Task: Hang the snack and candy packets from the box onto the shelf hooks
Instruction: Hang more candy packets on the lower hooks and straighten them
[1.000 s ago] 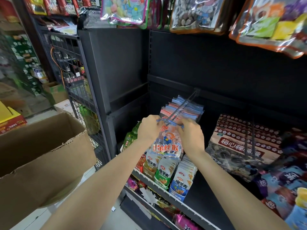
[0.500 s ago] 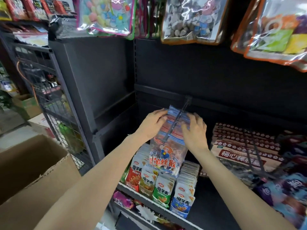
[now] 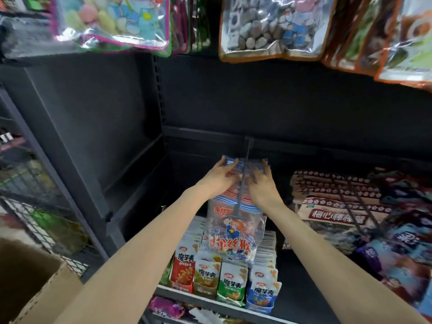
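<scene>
Packets [image 3: 233, 230] were pressed along the hook [image 3: 243, 181] between flat left hand [image 3: 218, 181] and right hand [image 3: 261, 183], best slid evenly backward

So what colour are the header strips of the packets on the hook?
Blue and white stripes on the packets; head view, the only one.
</scene>
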`<state>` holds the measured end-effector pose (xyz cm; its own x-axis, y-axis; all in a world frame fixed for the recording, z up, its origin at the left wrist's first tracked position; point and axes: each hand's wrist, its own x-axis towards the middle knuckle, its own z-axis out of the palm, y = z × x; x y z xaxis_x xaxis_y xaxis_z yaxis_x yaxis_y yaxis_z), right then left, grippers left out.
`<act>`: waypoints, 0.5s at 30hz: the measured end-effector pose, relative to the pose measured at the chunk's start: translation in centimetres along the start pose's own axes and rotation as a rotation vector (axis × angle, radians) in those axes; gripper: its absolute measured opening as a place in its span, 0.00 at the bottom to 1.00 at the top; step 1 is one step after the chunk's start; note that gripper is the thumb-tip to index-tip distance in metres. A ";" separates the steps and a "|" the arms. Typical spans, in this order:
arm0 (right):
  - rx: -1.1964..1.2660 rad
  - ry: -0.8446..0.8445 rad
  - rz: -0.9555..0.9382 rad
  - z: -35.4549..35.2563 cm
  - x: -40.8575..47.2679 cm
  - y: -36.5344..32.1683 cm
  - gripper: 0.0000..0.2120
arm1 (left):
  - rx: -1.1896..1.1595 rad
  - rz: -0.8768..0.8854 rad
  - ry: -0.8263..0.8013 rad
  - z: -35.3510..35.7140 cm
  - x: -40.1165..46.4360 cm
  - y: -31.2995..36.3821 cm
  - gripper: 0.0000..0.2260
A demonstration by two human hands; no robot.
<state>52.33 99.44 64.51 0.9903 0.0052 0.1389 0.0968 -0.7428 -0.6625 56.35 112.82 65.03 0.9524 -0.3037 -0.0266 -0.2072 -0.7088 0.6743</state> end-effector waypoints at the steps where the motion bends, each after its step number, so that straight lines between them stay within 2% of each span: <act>1: 0.019 0.012 0.022 0.1 0.3 -0.1 0.19 | -0.005 0.001 -0.001 0.0 0.2 0.0 0.24; 10: 0.018 -0.021 0.123 -1.1 3.1 -0.6 0.19 | -0.090 -0.003 0.005 -0.7 2.1 0.9 0.23; 13: -0.021 0.031 0.128 -2.2 3.7 -0.6 0.17 | -0.133 0.050 0.070 -1.2 2.1 0.9 0.22; 15: -0.102 0.075 0.110 -2.6 4.2 -0.1 0.19 | -0.123 0.038 0.153 -1.4 2.3 0.5 0.21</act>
<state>56.18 97.79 67.03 0.9838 -0.1270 0.1264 -0.0263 -0.8004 -0.5990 58.80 112.70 66.35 0.9691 -0.2220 0.1071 -0.2241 -0.6124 0.7581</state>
